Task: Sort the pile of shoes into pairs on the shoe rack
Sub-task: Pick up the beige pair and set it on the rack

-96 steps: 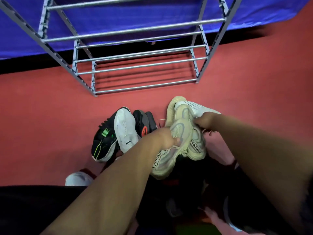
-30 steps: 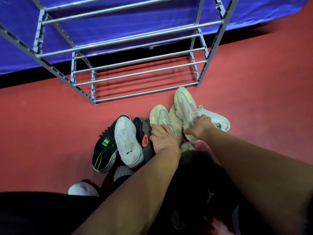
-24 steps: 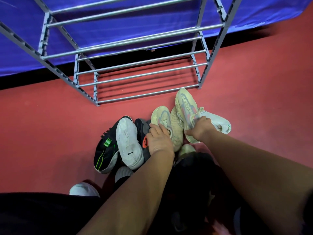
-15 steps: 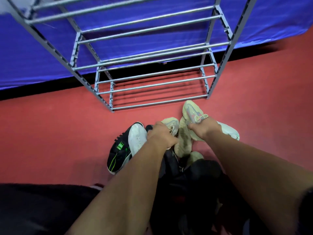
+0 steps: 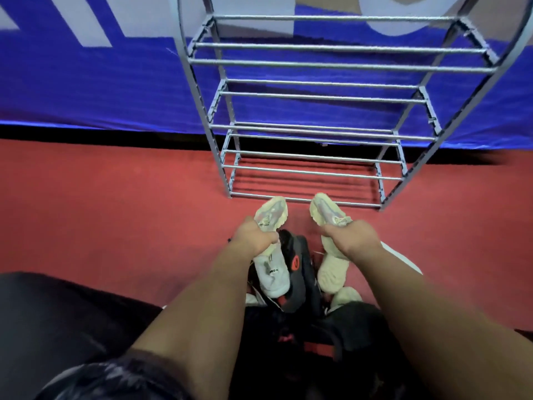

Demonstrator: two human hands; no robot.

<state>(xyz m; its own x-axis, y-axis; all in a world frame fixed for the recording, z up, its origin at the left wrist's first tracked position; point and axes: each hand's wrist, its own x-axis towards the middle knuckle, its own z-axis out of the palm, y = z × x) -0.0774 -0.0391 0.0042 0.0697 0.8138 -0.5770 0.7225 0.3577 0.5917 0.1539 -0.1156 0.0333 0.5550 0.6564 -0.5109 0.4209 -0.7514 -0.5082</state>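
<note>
My left hand grips a cream knit sneaker by its collar, toe pointing at the rack. My right hand holds the matching cream sneaker the same way. Both shoes are lifted just in front of the lowest tier of the grey metal shoe rack, whose bars carry no shoes. Under my hands lies the pile: a white shoe, a black shoe with a red logo and another cream shoe.
The floor is red carpet. A blue banner hangs behind the rack. More dark shoes lie close to my body between my forearms. A white shoe edge shows behind my right forearm.
Each hand has lifted a cream sneaker off the pile and carried it forward to the rack's bottom tier. The two shoes are now apart, and the view has tilted up.
</note>
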